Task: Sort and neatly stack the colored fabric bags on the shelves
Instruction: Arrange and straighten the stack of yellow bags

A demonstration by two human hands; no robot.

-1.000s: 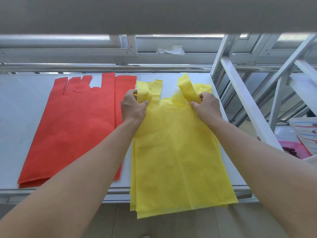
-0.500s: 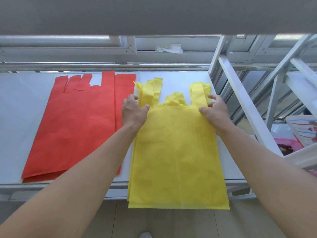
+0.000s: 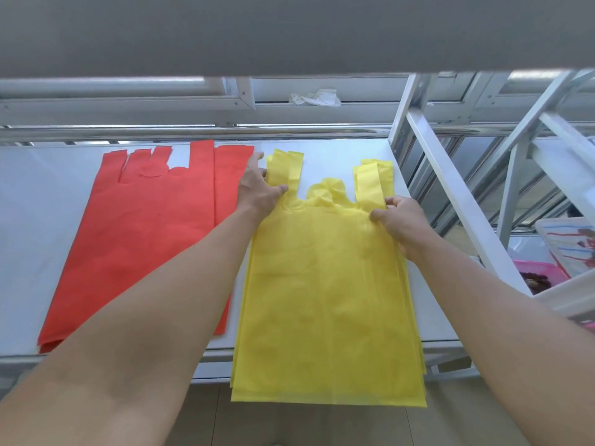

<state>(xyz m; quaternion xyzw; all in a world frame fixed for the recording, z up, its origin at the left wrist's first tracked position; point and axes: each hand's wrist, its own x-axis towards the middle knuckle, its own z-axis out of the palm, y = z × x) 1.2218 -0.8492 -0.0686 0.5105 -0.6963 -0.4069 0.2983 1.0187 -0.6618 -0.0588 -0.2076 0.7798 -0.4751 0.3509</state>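
Note:
A stack of yellow fabric bags (image 3: 325, 284) lies flat on the white shelf (image 3: 38, 220), handles pointing away, its lower end hanging past the front edge. A stack of red fabric bags (image 3: 145, 233) lies flat beside it on the left. My left hand (image 3: 259, 188) rests at the yellow stack's upper left corner, fingers straight along the left handle and thumb lying on the fabric. My right hand (image 3: 397, 220) pinches the yellow stack at the base of its right handle, thumb on top and fingers curled.
The shelf above (image 3: 289, 30) hangs low over the work area. White diagonal frame braces (image 3: 457, 201) stand to the right. A pink bin (image 3: 537, 275) and a printed sheet (image 3: 570, 243) sit lower right. A crumpled white scrap (image 3: 317, 98) lies on the back ledge.
The yellow handles, held raised a second ago, now lie flat on the shelf. My left hand's fingers have straightened along the stack's edge. My right hand has moved to the right handle's base.

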